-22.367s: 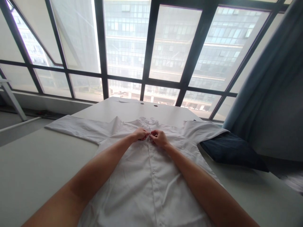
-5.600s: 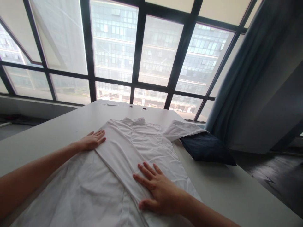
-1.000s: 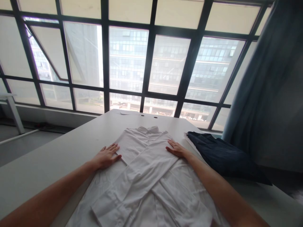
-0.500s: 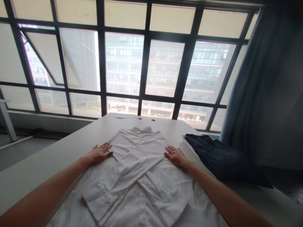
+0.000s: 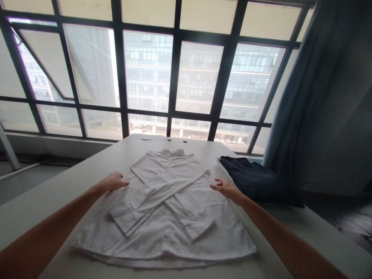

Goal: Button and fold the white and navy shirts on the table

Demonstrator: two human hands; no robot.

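Observation:
A white long-sleeved shirt (image 5: 165, 232) lies spread on the table with its collar away from me. Both sleeves are folded inward and cross over the front. At the shirt's left side is my left hand (image 5: 114, 182), fingers bent and thumb held apart from them. My right hand (image 5: 226, 188) is by the opposite side, its thumb and forefinger apart with no cloth visible between them. Whether either hand touches the fabric is hard to tell. A small bit of cloth stands up at the shirt's right shoulder side.
The white table (image 5: 72, 186) reaches toward a large gridded window (image 5: 148, 73). Dark folded clothing (image 5: 258, 180) lies on its right side, over something white. A blue-grey curtain (image 5: 302, 100) hangs at the right. Thin white paper or cloth lies at the table's far end.
Both hands, flat on the shirt's sides before, have lifted and drawn outward with fingers bent. The view has shifted, so the shirt's whole bottom hem now shows.

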